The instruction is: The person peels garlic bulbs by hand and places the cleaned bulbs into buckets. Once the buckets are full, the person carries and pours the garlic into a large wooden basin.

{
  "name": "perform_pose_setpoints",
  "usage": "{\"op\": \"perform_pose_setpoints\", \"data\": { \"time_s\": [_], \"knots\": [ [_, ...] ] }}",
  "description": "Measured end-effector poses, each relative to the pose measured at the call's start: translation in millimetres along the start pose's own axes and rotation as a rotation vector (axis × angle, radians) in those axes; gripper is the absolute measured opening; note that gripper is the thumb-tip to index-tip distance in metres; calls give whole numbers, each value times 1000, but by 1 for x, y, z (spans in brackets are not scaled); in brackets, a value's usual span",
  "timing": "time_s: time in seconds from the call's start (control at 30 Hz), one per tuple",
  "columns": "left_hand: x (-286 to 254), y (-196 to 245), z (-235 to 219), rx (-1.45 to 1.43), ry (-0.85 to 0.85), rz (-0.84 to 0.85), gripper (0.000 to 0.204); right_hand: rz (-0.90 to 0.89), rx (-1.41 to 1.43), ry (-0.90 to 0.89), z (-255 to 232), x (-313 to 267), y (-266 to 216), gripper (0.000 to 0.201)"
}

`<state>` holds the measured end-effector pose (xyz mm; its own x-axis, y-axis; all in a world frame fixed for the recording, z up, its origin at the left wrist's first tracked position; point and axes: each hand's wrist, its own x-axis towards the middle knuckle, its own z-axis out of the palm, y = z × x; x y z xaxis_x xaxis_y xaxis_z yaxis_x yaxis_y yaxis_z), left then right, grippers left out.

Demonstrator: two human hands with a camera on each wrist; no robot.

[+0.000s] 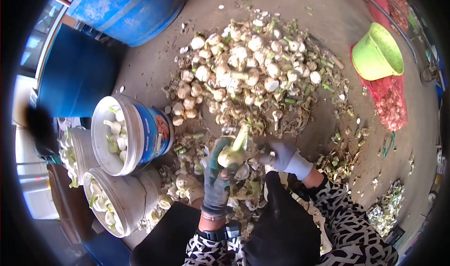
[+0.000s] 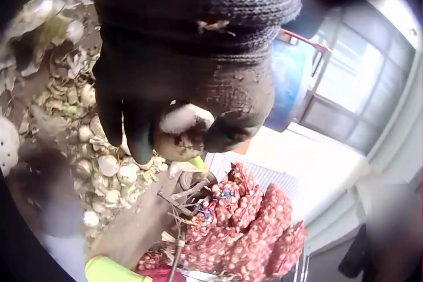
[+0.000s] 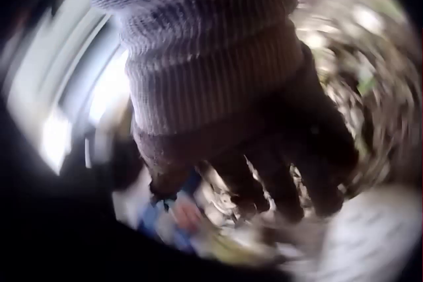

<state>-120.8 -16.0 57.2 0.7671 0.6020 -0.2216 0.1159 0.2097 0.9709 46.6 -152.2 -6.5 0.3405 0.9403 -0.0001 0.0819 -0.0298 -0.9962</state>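
Note:
In the head view, my gloved left hand (image 1: 217,179) grips a garlic bulb (image 1: 229,158) whose thick green stem points up and away. The left wrist view shows the bulb (image 2: 180,144) between the thumb and fingers of that dark-looking glove (image 2: 192,83). Just right of the bulb, my right hand (image 1: 289,160), in a pale grey glove, is blurred. Its fingers stand apart and bent slightly downward in the right wrist view, where the hand (image 3: 264,143) shows no held thing. A large heap of garlic bulbs (image 1: 239,74) lies on the floor beyond both hands.
Buckets (image 1: 140,137) of trimmed garlic stand at the left, near blue drums (image 1: 126,13). A lime-green tub (image 1: 375,55) rests on a red net sack (image 1: 391,102) at the right. Peelings (image 1: 386,210) litter the floor, and a dark-clad knee (image 1: 281,228) is close below the hands.

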Motion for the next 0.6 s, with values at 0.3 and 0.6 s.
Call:
{"op": "perform_pose_setpoints", "data": {
  "time_s": [0.3, 0.6],
  "knots": [
    [-5, 3, 22, 405, 57, 333, 63, -16, 167, 190, 21, 18, -44, 15],
    [12, -7, -2, 680, -191, 246, 65, 281, 707, -468, 5, 2, -59, 18]
  ]
}}
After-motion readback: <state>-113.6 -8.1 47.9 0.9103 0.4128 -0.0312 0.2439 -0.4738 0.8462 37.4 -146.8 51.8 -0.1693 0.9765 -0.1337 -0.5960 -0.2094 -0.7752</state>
